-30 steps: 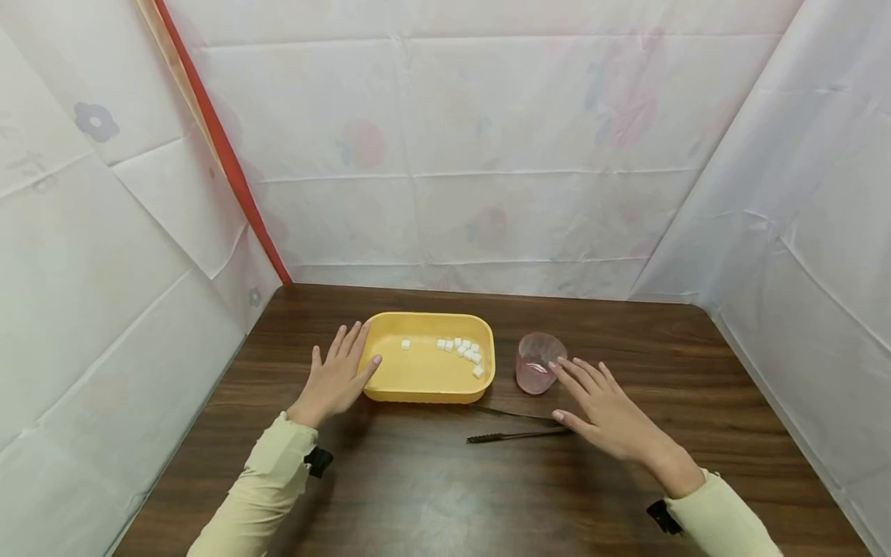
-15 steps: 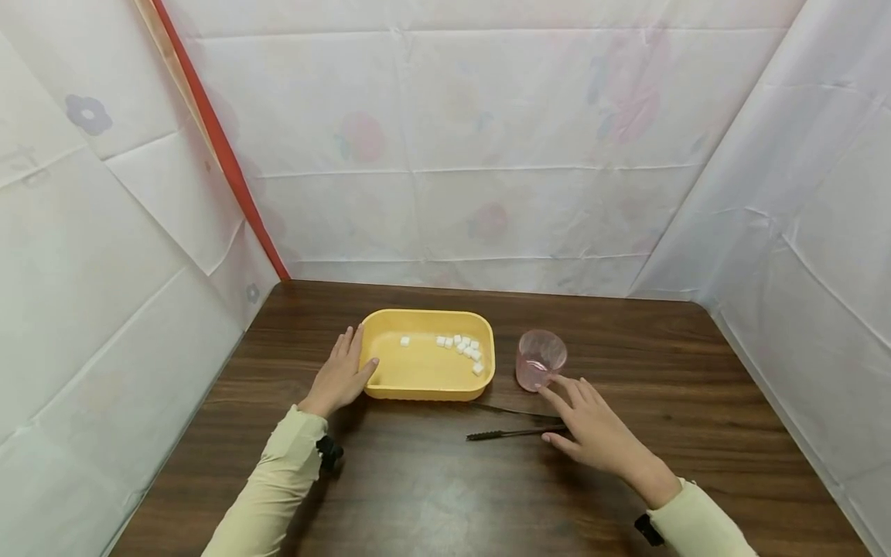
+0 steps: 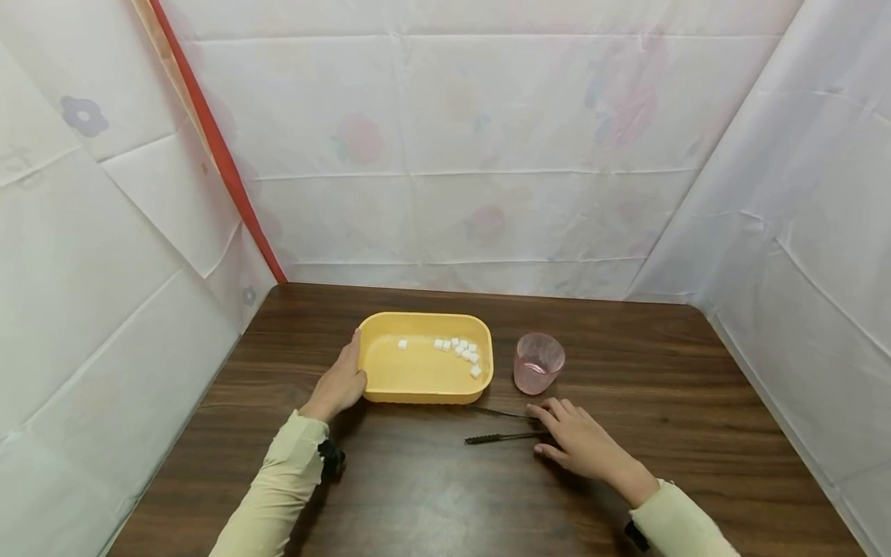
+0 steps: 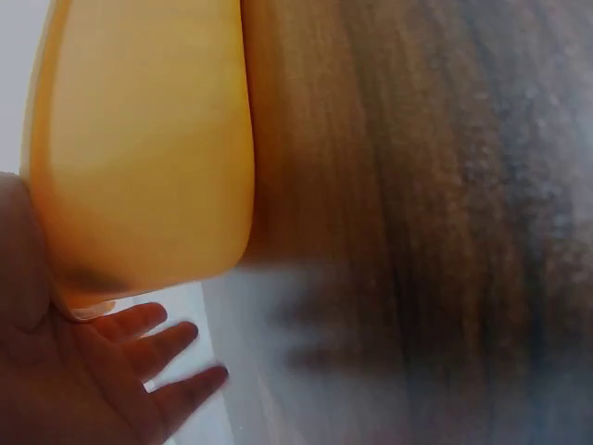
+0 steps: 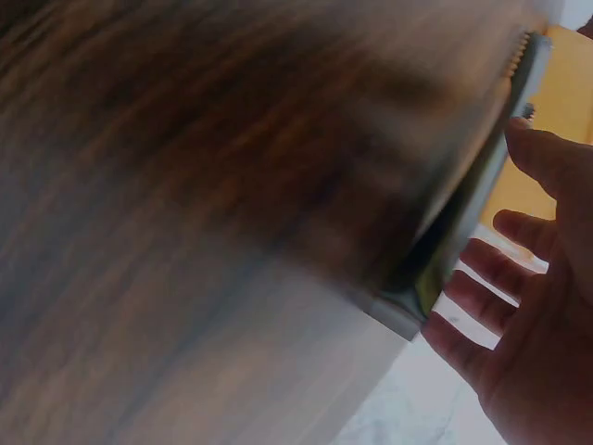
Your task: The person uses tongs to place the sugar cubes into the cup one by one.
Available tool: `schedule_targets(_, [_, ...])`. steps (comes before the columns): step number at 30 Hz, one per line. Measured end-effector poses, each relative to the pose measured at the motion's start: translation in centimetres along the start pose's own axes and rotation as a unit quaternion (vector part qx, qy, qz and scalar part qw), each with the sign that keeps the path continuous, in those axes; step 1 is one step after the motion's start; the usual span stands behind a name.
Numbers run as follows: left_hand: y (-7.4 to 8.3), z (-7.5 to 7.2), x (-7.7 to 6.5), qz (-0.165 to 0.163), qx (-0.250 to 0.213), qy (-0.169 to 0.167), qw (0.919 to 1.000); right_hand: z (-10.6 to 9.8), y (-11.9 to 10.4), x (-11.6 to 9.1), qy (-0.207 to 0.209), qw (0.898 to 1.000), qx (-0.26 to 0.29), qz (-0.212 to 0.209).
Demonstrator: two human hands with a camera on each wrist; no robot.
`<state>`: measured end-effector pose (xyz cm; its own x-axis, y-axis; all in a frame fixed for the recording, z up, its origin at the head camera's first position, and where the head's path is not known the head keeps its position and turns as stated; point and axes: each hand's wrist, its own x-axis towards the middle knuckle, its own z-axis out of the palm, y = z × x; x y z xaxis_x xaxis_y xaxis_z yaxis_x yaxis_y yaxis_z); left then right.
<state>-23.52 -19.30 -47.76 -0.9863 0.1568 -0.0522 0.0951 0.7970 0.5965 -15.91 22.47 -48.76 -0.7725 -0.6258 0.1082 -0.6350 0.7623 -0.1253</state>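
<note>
Tongs [image 3: 504, 437], dark with ribbed tips, lie on the worktop [image 3: 431, 495] at 4 o'clock from the yellow tray [image 3: 404, 375]. Their arms stand apart and the tips point toward 9 o'clock; in the head view my right hand [image 3: 585, 441] hides the joined end.

Step in hand, as I judge it: pick-up of the tongs, with the tray steadied.

Right hand: wide, fingers extended and thumb apart, over the tongs. It grips nothing; I cannot tell whether a fingertip makes contact.

Left hand [image 3: 339, 387]: set against the tray at 9 o'clock, thumb at the near corner, other fingers mostly straight.

White cubes [image 3: 465, 354] lie in the tray, most between 2 and 4 o'clock, with a lone cube [image 3: 402, 345] toward 10 o'clock. The pink cup [image 3: 532, 379] stands upright at 3 o'clock from the tray.

Next move calls for: bring right thumb and fingers to opposite sides of the tongs, squeeze both arms, and lift clear of the cup at 1 o'clock.
</note>
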Motion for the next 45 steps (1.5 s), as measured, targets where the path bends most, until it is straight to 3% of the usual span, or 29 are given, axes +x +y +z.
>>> schedule_targets(6, [0.1,0.3,0.1,0.006,-0.034,0.004,0.9994,0.8,0.1,0.1,-0.012,1.000,-0.005,-0.001])
schedule_targets(12, [0.2,0.5,0.5,0.014,-0.086,0.008,0.9962,1.2,0.0,0.6,0.024,0.999,-0.030,-0.019])
schedule_targets(18, [0.4,0.4,0.6,0.010,-0.093,0.012,0.9956,1.3,0.3,0.9,0.062,0.996,-0.045,-0.041])
schedule_targets(25, [0.3,0.3,0.7,0.004,-0.104,0.015,0.9944,1.1,0.5,1.0,0.062,0.996,-0.045,-0.041])
schedule_targets(37, [0.1,0.6,0.5,0.001,-0.109,0.016,0.9939,-3.0,0.0,0.0,0.045,0.998,-0.022,-0.027])
schedule_targets(45, [0.0,0.6,0.3,0.003,-0.108,0.015,0.9940,-6.3,-0.4,0.9,0.102,0.992,-0.060,-0.052])
